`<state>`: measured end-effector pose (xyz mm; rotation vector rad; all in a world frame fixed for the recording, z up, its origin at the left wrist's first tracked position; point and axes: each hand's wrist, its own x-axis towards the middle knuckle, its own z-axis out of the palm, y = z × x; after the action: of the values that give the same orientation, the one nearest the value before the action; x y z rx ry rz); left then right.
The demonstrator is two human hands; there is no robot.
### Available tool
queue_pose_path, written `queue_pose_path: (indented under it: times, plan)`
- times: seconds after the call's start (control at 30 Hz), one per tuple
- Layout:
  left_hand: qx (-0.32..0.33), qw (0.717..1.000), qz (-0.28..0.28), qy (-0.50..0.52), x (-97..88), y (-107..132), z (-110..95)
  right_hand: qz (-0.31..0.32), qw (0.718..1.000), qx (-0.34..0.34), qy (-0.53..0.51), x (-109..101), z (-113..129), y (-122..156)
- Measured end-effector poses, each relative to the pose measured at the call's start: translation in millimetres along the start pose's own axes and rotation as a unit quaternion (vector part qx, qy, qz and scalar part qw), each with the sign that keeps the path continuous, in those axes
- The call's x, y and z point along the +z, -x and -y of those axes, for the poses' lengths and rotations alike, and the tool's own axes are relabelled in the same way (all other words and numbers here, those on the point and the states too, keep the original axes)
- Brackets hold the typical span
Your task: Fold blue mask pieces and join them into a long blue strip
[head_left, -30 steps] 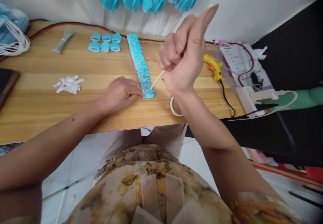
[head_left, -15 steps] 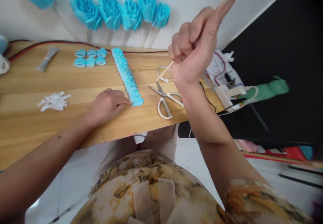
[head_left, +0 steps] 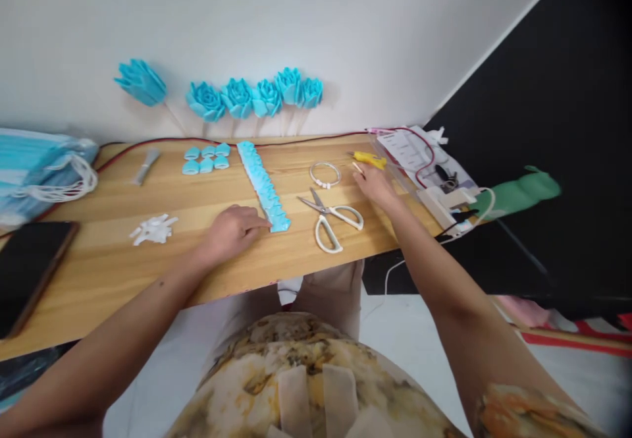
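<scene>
the left hand (head_left: 231, 232) sets an index fingertip (head_left: 265, 223) on the near end of the pleated blue strip (head_left: 262, 186) lying on the surface (head_left: 207, 197); whether its grip pinches anything, i cannot tell. the right hand (head_left: 374, 183), grip closed on a thin wooden stick (head_left: 357, 167), is at the yellow glue gun (head_left: 370, 159).

No text can be read; the rows of marks on the white sheet (head_left: 405, 152) are too blurred

Tbl top (head_left: 222, 194) smooth wood-grain w/ slight sheen; pleated strip (head_left: 264, 186) matt, cloth-like, ridged surf.; glue gun (head_left: 369, 159) smooth plastic; scissors (head_left: 323, 211) w/ metal blades, plastic-look handles; phone (head_left: 32, 267) glossy, glass-like; scraps (head_left: 154, 229) matt, approx. paper; wall (head_left: 345, 43) matt.
</scene>
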<state>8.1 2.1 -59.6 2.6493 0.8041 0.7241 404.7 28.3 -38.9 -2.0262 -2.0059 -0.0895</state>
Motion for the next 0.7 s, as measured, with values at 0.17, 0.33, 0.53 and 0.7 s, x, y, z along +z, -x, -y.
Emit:
queue_pose_path:
  times: [0.17, 0.33, 0.53, 0.7]
  plan:
    - [-0.002, 0.997, -0.071, -0.012, -4.5, -1.9, 1.3, -0.069, 0.997, -0.029, -0.031, -12.9, 22.8, -1.2]
    - [-0.043, 0.991, -0.123, -0.013, -6.4, -1.5, 7.3, -0.157, 0.959, -0.176, -0.160, -50.0, 67.8, 45.1]
    - [-0.139, 0.981, -0.134, -0.033, -17.7, -6.9, 21.0, -0.132, 0.922, -0.303, -0.201, -77.2, 74.9, 81.6]
    - [-0.177, 0.968, -0.074, -0.160, -42.2, -31.9, 58.7, -0.120, 0.917, -0.310, -0.222, -73.1, 67.5, 101.7]
